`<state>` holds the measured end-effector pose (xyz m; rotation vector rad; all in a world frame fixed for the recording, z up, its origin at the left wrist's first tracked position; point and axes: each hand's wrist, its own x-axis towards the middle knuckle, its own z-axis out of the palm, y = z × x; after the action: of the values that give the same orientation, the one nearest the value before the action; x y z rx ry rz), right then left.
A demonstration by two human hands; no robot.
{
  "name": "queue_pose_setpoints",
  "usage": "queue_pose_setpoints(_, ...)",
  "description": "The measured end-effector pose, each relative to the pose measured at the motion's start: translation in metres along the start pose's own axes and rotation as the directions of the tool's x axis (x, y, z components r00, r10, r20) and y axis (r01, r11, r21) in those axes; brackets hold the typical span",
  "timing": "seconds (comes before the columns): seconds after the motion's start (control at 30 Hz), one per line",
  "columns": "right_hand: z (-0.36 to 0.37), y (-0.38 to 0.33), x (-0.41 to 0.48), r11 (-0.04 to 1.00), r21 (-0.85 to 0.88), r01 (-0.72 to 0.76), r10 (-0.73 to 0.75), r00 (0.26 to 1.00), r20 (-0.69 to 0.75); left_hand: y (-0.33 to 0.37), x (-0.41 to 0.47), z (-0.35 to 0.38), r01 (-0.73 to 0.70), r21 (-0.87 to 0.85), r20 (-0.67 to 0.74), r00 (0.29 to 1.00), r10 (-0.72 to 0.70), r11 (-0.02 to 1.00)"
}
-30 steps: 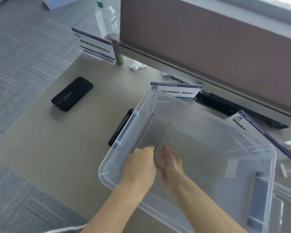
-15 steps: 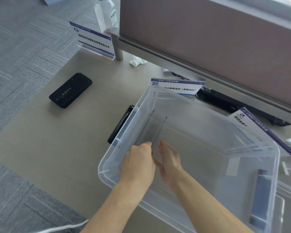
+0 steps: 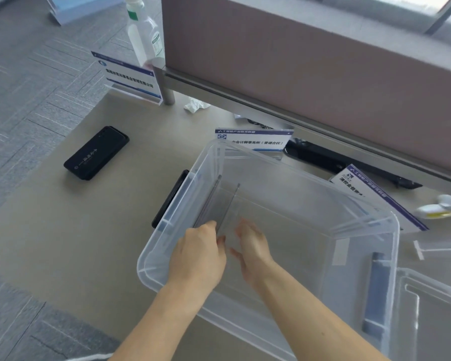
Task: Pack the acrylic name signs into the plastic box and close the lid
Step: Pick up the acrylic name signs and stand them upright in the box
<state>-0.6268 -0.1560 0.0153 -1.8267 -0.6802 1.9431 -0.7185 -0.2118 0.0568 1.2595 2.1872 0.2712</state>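
Note:
A clear plastic box (image 3: pixel 310 175) stands open on the desk. Two acrylic name signs stand on edge inside it by its left wall, one (image 3: pixel 208 200) close to the wall and another (image 3: pixel 231 204) a little further right. My left hand (image 3: pixel 198 256) reaches into the box, fingers curled around the signs' near ends. My right hand (image 3: pixel 253 248) is beside it, fingers stretched out flat against the right sign. Three more signs rest on the desk: far left (image 3: pixel 130 76), behind the box (image 3: pixel 253 142) and to the right (image 3: pixel 370 196). The clear lid (image 3: pixel 432 321) lies at the lower right.
A black case (image 3: pixel 97 153) lies on the desk to the left of the box. A clear bottle (image 3: pixel 146 35) and a crumpled tissue (image 3: pixel 195 105) sit by the brown partition (image 3: pixel 297 61). A small white and yellow item (image 3: pixel 438 207) lies at the right.
Both hands stay at the near ends of the two standing signs; my right hand's fingers have spread slightly. The view has shifted a little.

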Motion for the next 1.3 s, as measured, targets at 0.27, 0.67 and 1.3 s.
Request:
queue_pose_setpoints(0.27, -0.034, -0.064, -0.071, 0.966, -0.064, 0.252, -0.251, 0.968, 0.013, 0.077, -0.022, -0.061, -0.183, -0.134, -0.126, 0.978, 0.166, 0.974)
queue_pose_setpoints(0.67, -0.263, -0.144, -0.223, 0.704, -0.173, 0.688, -0.708, 0.667, -0.23, 0.267, -0.101, -0.096, -0.515, -0.52, -0.245, 0.854, 0.459, 0.681)
queue_pose_setpoints(1.3, -0.596, -0.086, -0.097, 0.921, -0.029, 0.388, -0.359, 0.818, -0.45, 0.412, -0.096, 0.189, 0.215, -0.659, 0.354, 0.934, 0.045, 0.72)
